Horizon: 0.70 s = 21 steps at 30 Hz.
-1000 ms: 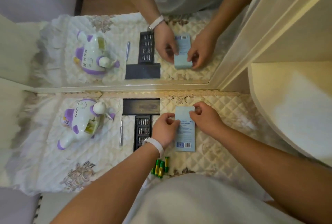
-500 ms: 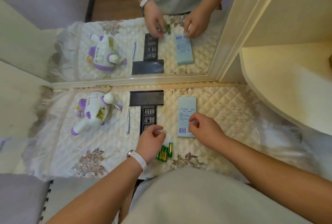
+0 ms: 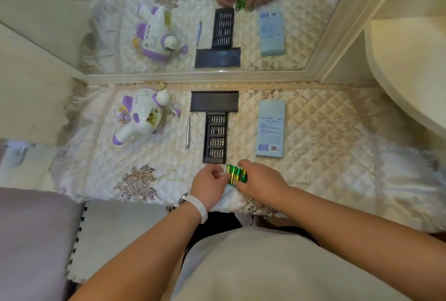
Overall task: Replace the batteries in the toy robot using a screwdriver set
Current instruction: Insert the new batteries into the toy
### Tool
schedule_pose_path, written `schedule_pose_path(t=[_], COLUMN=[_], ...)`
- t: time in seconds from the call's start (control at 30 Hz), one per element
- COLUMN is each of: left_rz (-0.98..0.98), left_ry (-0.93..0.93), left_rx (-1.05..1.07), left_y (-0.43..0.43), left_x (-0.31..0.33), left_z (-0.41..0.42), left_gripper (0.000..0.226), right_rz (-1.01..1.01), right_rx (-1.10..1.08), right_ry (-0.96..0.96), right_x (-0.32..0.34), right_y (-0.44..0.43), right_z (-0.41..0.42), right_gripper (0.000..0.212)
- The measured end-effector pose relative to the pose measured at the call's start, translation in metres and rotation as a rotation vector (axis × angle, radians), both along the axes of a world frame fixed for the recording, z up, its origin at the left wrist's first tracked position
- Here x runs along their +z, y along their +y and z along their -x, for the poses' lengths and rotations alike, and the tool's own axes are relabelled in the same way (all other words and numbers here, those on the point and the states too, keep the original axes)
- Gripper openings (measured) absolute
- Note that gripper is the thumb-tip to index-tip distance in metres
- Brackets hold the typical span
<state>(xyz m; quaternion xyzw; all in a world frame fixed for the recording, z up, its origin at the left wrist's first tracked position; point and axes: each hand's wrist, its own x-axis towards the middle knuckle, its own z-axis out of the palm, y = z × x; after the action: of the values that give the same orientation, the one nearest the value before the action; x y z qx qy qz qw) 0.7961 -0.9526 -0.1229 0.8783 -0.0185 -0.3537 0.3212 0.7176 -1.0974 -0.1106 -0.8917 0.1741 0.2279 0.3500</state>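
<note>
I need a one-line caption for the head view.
Left hand and right hand hold the green batteries near the bit tray; toy robot lies apart.

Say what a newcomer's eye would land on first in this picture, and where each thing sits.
First, the bright green batteries at the near edge of the quilted cloth, where the left hand and the right hand both pinch them. Next, the white and purple toy robot lying at far left, its battery bay open. Behind everything, the mirror doubles the whole scene.
</note>
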Motion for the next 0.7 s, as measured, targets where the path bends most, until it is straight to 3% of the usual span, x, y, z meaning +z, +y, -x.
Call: schedule_pose_path(t=[0.33, 0.7], left_rz=[-0.054, -0.017], left_ry=[0.053, 0.015], left_rx=[-0.115, -0.143], left_y=[-0.002, 0.007], left_x=[-0.002, 0.017], left_z=[-0.003, 0.000], left_gripper=[0.013, 0.006], right_rz=[0.084, -0.134], right_rx=[-0.007, -0.172], right_ry=[-0.009, -0.090], right_x=[-0.005, 0.010], right_y=[0.016, 0.016], right_z=[-0.007, -0.008], right_gripper=[0.039, 0.016])
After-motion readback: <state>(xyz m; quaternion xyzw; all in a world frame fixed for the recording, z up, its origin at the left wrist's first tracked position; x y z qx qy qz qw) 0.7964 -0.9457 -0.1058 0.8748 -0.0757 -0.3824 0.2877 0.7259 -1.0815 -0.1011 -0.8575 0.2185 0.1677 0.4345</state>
